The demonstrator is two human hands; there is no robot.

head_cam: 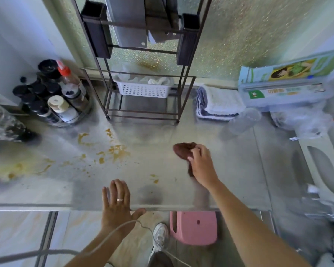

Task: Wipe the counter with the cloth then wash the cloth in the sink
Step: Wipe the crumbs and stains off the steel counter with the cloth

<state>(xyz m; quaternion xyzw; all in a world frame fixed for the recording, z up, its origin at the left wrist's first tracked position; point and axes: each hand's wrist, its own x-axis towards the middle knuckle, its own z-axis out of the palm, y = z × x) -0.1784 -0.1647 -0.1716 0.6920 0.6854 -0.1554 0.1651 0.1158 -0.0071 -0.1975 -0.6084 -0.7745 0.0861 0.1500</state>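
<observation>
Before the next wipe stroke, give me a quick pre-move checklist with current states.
1. Cloth in hand: ok. The right hand grips the brown cloth, which lies on the counter.
2. Dirt still to wipe: ok. Yellow-brown spill lies to the left of the cloth, with small spots nearer.
3. Path to the spill: ok. Bare steel between the cloth and the spill.
4. Left hand out of the path: ok. It rests flat at the counter's front edge.
5. Clear cup behind the cloth: ok, apart from it.
6. Cloth wetness: cannot tell.
</observation>
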